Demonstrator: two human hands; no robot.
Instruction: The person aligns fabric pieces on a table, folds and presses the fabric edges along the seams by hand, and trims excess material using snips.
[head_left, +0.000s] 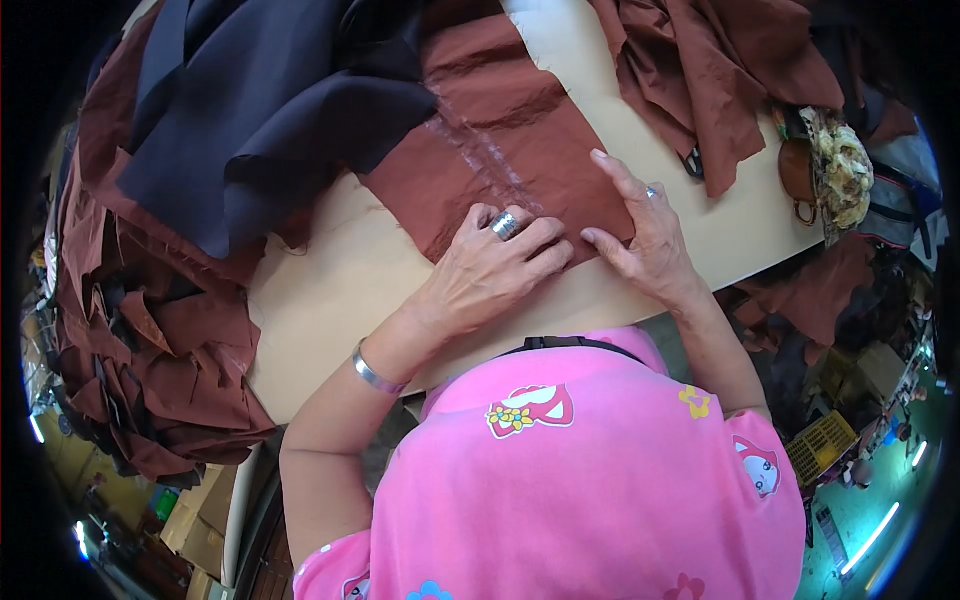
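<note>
A reddish-brown piece of cloth [520, 130] with frayed edges lies on the pale tabletop before me, whitish streaks running down its middle. My left hand [500, 255], with a wide ring and a metal bracelet, presses on the near part of this cloth where the streaks end. Its fingers are curled, and whatever is under or between them is hidden. At the cloth's near right corner rests my right hand [648, 230], thumb and forefinger spread apart. Dark navy cloth [290, 110] overlaps the brown piece on its left side.
A heap of brown cloth [160, 340] hangs over the table's left edge. More brown cloth [710, 80] lies crumpled at the back right, near a brown cup-like object [797, 170] and a yellowish ruffled item [843, 172]. A yellow crate [820, 447] stands below on the right.
</note>
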